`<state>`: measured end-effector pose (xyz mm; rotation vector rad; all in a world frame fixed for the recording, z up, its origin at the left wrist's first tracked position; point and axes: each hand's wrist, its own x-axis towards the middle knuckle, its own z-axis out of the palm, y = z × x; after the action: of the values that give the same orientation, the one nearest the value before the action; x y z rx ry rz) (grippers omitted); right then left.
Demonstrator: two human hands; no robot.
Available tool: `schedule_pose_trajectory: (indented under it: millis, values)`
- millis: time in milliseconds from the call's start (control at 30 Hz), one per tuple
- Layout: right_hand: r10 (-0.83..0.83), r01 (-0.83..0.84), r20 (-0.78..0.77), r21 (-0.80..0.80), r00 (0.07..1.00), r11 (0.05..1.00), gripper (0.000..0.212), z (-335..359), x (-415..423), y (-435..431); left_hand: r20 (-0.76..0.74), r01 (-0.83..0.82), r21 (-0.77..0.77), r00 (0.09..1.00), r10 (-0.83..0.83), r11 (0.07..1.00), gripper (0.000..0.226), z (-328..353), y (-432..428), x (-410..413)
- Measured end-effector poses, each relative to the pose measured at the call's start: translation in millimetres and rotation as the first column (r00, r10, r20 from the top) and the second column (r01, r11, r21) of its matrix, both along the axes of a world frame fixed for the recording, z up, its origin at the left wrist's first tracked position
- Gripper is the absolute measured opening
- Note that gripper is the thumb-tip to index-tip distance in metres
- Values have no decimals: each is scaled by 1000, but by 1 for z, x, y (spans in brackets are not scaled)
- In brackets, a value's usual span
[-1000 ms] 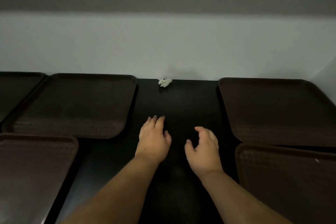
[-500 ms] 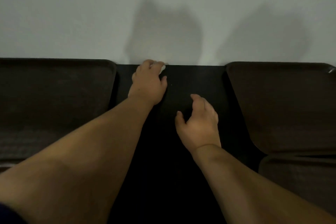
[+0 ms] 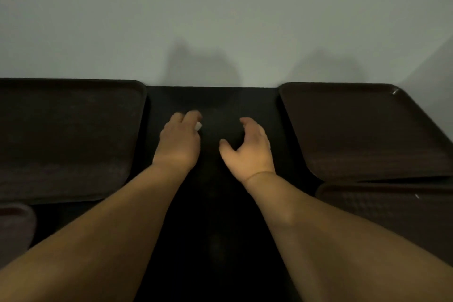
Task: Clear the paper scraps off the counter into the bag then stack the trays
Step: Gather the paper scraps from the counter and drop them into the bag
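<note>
Left hand (image 3: 179, 141): your fingers are curled, palm down, and pinch the paper scrap at their tips.
Paper scrap (image 3: 198, 126): small and white. Only a corner shows on the thumb side of your left hand, and the hand hides the rest. You cannot tell whether it touches the counter.
Right hand (image 3: 248, 148): holds nothing. The fingers are loosely curved and the thumb is spread toward your left hand, which is near but apart.
Counter (image 3: 213, 228): black. Both your forearms lie over its bare middle strip, between the trays.
Far left tray (image 3: 68, 140): dark brown, flat on the counter, with its back edge at the wall (image 3: 220, 19).
Near left tray (image 3: 14, 225): only a rounded corner shows at the frame's left edge, in front of the far left tray.
Far right tray (image 3: 355, 130): dark brown and set at a slight angle.
Near right tray (image 3: 392, 206): it meets the near edge of the far right tray. You cannot tell whether the two overlap.
</note>
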<state>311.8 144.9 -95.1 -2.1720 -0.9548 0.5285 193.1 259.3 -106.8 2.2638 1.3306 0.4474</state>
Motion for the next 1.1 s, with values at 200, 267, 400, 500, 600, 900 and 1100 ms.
schedule_pose_trajectory:
  millis: [200,267,400,500,600,900,1100]
  values:
    - [34,-16,-279,65,960,998,49,29,-12,-57,188,-63,-253,976,113,965,20,23,-80,-54]
    - [57,-12,-331,136,942,991,41,35,-29,-96,308,-84,-483,915,259,872,22,45,-121,-54]
    - [129,-64,-352,190,927,980,53,47,-56,-187,346,25,-710,883,317,704,23,79,-211,-24]
    - [85,36,-395,290,915,957,65,57,-46,-250,385,174,-809,879,282,562,22,97,-270,5]
    - [-6,128,-340,339,940,932,63,69,-21,-307,414,284,-782,902,122,555,26,110,-322,32]
    - [-342,345,-60,273,938,898,30,87,64,-479,486,548,-723,836,-254,421,55,135,-464,121]
    - [-658,703,-248,234,711,672,17,68,100,-581,488,593,-663,805,-337,456,37,129,-519,147]
